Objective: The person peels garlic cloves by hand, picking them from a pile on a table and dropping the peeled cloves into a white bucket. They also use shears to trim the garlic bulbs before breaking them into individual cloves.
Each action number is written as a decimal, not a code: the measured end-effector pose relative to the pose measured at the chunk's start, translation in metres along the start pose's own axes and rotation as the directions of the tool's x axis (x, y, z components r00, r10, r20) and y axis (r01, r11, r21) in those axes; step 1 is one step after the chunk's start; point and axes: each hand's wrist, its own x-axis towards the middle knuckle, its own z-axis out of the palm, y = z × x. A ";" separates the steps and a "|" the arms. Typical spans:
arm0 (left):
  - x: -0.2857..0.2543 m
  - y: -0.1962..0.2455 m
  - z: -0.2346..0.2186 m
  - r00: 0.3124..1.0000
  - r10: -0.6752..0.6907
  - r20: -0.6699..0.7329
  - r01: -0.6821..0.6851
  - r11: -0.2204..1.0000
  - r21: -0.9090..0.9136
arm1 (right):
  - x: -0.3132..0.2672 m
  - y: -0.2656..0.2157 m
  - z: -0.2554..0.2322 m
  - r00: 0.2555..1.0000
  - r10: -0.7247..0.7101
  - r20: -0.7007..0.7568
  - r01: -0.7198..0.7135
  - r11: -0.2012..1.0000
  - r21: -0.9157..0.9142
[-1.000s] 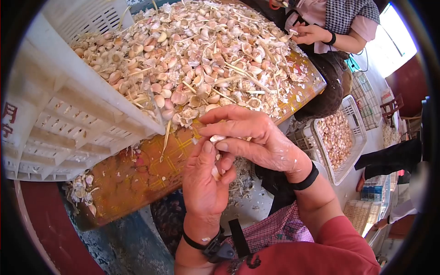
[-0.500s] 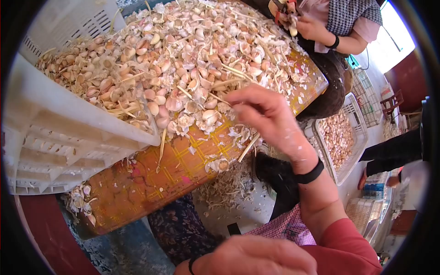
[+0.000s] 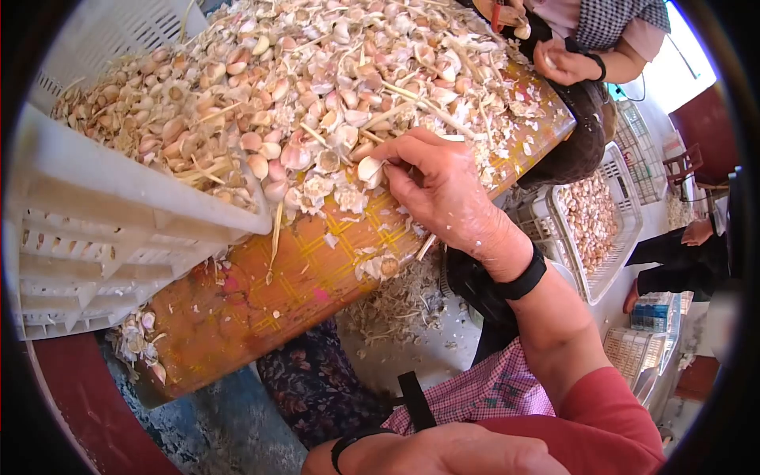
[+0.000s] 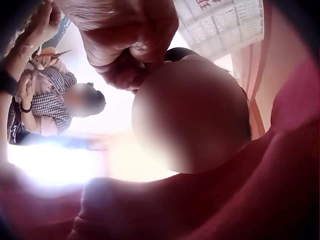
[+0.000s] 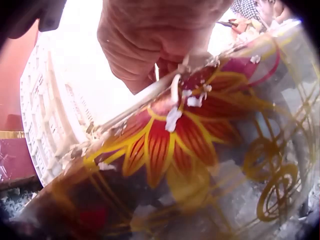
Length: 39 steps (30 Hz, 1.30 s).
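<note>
In the head view my right hand [image 3: 455,190] pinches a pale garlic bulb [image 3: 370,172] between thumb and fingers, right at the front of the heap. Loose garlic [image 3: 277,119], cloves and bulbs with papery skins, is piled across the orange table [image 3: 237,317]. My left hand [image 3: 475,453] is low at the bottom of the head view, back uppermost, close to my red shirt. From the left wrist its fingers show curled inward, with nothing visible held. The right wrist view shows the right hand [image 5: 160,42] beyond the table's edge, the bulb hidden.
A white plastic crate [image 3: 142,214] tips over the table's left side. Opposite, another person's hand [image 3: 564,63] is beside red-handled scissors [image 3: 497,16]. On the floor at right stands a crate of garlic [image 3: 590,214]. Dry scraps [image 3: 392,313] lie below the table edge.
My hands were together working a small garlic piece; they have parted. The left dropped back toward my body. The right reached to the heap and took hold of a bulb.
</note>
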 end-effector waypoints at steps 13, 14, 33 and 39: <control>0.003 -0.021 -0.023 0.963 0.132 0.233 -0.130 0.991 -0.027 | -0.005 -0.004 -0.017 0.998 -0.053 -0.023 0.055 0.995 0.083; 0.005 -0.025 -0.025 0.921 0.282 0.270 -0.312 0.947 0.077 | -0.005 -0.005 -0.018 0.997 -0.075 -0.033 0.077 0.994 0.076; 0.025 0.009 -0.110 0.855 0.237 -0.462 0.024 0.871 0.491 | -0.014 -0.064 -0.043 0.993 0.059 0.103 -0.098 0.897 0.431; 0.005 0.017 -0.080 0.976 0.197 -0.088 -0.132 0.868 0.479 | -0.017 -0.104 -0.081 0.907 -0.399 0.133 0.339 0.881 0.331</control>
